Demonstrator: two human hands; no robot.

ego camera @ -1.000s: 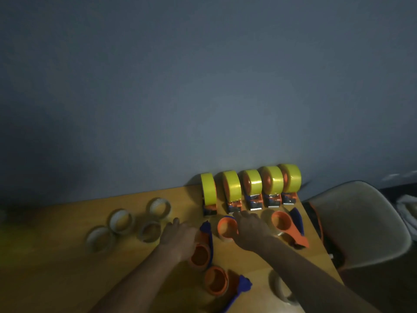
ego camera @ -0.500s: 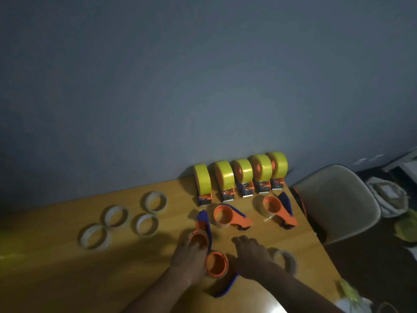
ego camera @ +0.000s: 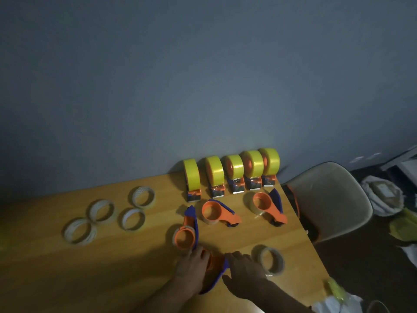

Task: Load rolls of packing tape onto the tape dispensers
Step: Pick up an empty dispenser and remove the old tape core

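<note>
Orange-and-blue tape dispenser lying on the wooden table near its front edge, caught between both hands. Left hand on its left side, fingers curled over the orange hub; right hand on its right side, fingers bent against the blue handle. Grip clamped on the dispenser from both sides, though how firmly cannot be told in the dim light. Just right of the grip, a pale roll of tape flat on the table, apart from the right hand. Just beyond the grip and a little left, a second dispenser lying flat; farther beyond, a third dispenser; beyond and to the right, a fourth dispenser near the table's right edge. Farthest from the grip, against the grey wall, a row of five loaded dispensers with yellow rolls, standing upright side by side. Well to the left of the grip, four pale empty cores clustered flat on the table. Off the table's right edge, a beige chair.
</note>
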